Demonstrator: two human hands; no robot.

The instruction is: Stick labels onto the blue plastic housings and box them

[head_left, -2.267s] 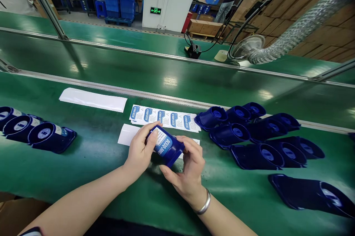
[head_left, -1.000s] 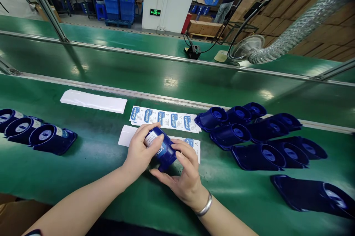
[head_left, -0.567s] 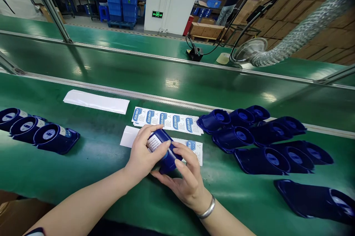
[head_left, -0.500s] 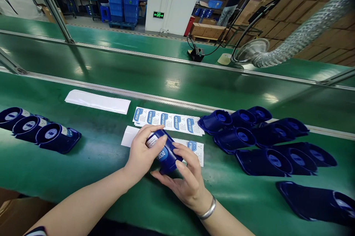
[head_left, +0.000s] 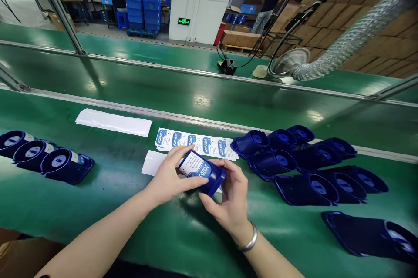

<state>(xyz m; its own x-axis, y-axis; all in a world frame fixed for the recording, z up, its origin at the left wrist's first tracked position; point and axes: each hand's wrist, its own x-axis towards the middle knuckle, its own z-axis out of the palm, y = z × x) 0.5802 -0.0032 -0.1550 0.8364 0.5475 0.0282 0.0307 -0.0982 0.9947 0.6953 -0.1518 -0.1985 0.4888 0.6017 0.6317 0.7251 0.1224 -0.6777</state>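
A dark blue plastic housing (head_left: 214, 178) with a blue-and-white label (head_left: 196, 167) on its side is held above the green bench. My left hand (head_left: 173, 175) grips it from the left, with the thumb lying along the labelled face. At its right end, my right hand (head_left: 230, 195) holds the flanged edge between fingers and thumb. Below and behind the hands lie a sheet of printed labels (head_left: 197, 142) and a white strip (head_left: 152, 162), partly covered by the left hand.
Several similar blue housings (head_left: 282, 162) stand at the right, one (head_left: 365, 232) nearer me. Labelled housings (head_left: 67, 165) stand in a row at the left. A blank white strip (head_left: 114, 122) lies behind. Beyond the metal rail (head_left: 163, 65) hangs a flexible duct (head_left: 352, 38); two people are farther back.
The housing has been turned so that more of its label faces me. My left thumb has slid down across the label, and my right fingers have closed on the flanged end.
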